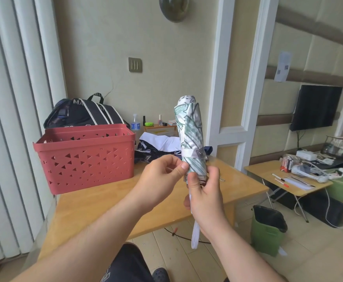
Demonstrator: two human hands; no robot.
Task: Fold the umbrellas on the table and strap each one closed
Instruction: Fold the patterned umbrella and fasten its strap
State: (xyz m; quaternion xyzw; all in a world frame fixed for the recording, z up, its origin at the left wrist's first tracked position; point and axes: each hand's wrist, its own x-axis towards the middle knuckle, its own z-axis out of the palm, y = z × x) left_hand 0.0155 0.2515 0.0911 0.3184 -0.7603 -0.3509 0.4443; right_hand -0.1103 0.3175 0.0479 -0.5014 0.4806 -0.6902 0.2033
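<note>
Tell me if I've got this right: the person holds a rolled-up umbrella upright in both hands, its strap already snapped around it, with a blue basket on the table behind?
Nearly. The head view shows the basket is red, not blue. The rest holds: both hands, left and right, hold the rolled umbrella upright, its strap snapped around it.

The umbrella's handle (189,197) was mostly buried inside the right hand (204,192), so couldn't make out its shape. The dark umbrella (156,152) on the table sat half behind the red basket (85,157). Bottles on the far shelf (160,127) were too small to read.
</note>
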